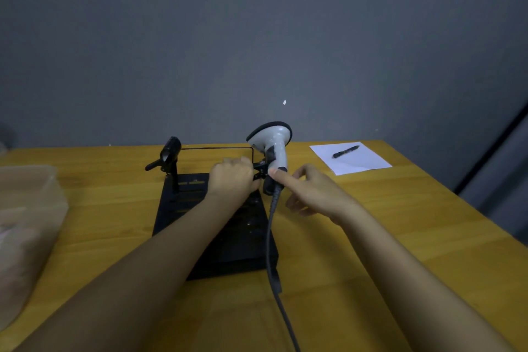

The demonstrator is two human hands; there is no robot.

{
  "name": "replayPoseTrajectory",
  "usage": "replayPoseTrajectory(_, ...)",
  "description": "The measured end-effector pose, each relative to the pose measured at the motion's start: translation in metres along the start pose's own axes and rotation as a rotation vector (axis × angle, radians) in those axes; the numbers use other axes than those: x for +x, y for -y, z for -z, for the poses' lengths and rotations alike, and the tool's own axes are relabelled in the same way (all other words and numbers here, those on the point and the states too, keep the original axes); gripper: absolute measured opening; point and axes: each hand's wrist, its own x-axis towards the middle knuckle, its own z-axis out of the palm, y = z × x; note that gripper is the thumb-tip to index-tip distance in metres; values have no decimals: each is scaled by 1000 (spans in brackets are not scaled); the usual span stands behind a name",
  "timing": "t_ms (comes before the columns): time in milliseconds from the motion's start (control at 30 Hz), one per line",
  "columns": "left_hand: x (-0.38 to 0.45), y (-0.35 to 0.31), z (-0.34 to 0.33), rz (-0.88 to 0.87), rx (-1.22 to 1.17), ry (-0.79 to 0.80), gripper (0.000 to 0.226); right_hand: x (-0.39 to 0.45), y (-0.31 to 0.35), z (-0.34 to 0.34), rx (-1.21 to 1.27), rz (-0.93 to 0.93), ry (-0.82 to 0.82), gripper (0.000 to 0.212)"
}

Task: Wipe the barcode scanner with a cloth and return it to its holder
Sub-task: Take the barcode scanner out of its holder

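Centrally, barcode scanner [271, 148] upright between both hands, bare table [371, 237] rightward.

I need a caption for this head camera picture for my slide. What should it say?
Left hand squeezes the holder clamp while the right hand steadies the upright barcode scanner on its black stand.

Scanner [274, 146] upright in holder [228, 237], pen [345, 151] on paper [360, 163] right

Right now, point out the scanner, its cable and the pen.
scanner [276, 143]: head view, on its white neck below the head.
cable [268, 240]: head view, mid-run beside the black stand.
pen [345, 151]: head view, middle of the barrel, on the paper.
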Motion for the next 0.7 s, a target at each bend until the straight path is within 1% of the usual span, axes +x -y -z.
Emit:
replayPoseTrajectory(100, -1, 0, 1, -9, 3, -8, 41, 2, 3, -5, -44, -53, 80, 70)
replayPoseTrajectory(200, -3, 0, 0, -28, 8, -17, 39, 7, 3, -11, -49, -78, 100, 62)
replayPoseTrajectory(300, -3, 1, -1, -67, 22, -29, 40, 9, 0, -19, -51, -71, 57, 54)
replayPoseTrajectory(467, -3, 1, -5, -114, 11, -51, 43, 9, -2, -25, -70, -41, -18, 53)
replayPoseTrajectory(533, -4, 1, -6, -136, 2, -62, 40, 7, -6, -27, -57, -7, -69, 54)
replayPoseTrajectory(633, -3, 0, -5, -159, 0, -67, 33, 5, -15, -34, -61, 29, -193, 58)
replayPoseTrajectory(700, -3, -1, -7, -159, -27, -59, 30, 6, -20, -39, -57, 36, -229, 52)
